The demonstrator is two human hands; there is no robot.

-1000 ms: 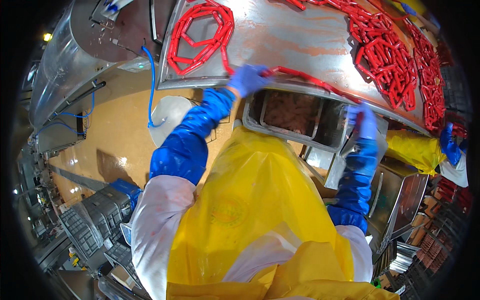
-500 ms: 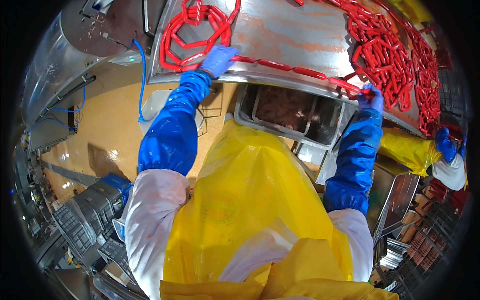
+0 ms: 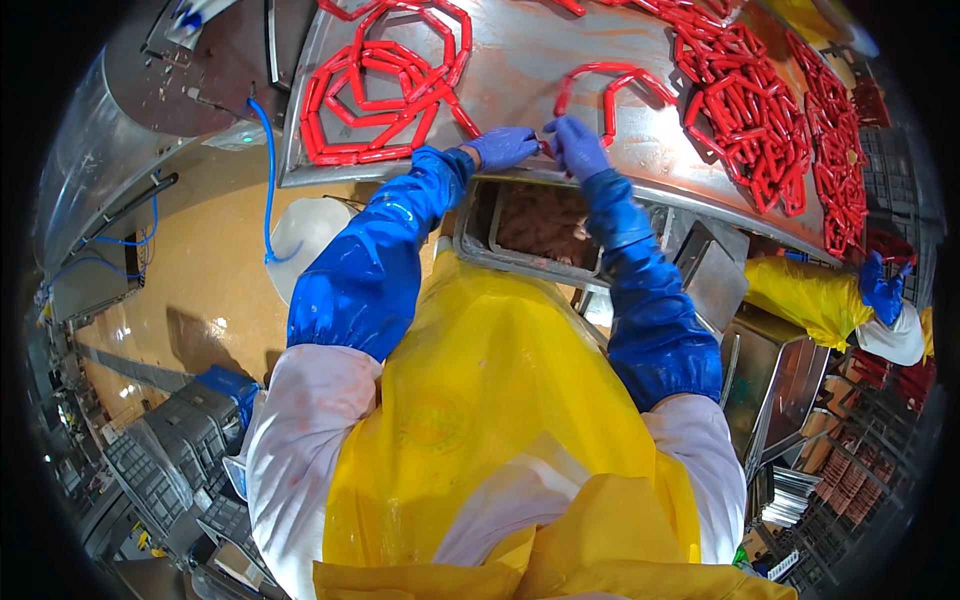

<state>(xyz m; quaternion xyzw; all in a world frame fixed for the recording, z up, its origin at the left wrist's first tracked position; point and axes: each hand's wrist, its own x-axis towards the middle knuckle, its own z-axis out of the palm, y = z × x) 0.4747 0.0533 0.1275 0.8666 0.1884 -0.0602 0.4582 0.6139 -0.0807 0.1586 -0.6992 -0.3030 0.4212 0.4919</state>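
Red linked sausages (image 3: 365, 105) lie in loops at the left of the metal table (image 3: 520, 60). From those loops the chain runs to my left hand (image 3: 507, 147), gloved in purple and closed on it at the table's near edge. Just right of it, my right hand (image 3: 578, 147) is closed around the same chain. Beyond the right hand a stretch of links (image 3: 610, 90) arches over the metal toward a big heap of sausages (image 3: 745, 110). The links between my fingers are mostly hidden.
Below the table edge stands a metal bin (image 3: 545, 225) with brownish-pink contents. More sausages (image 3: 835, 150) lie at the far right, near a co-worker's blue-sleeved arm (image 3: 883, 290). A blue hose (image 3: 268, 180) hangs at the left, beside a white round container (image 3: 305, 235).
My right hand has come far left to beside my left hand, which has shifted right. The chain, stretched straight between them before, now bends in an arch beyond the right hand.
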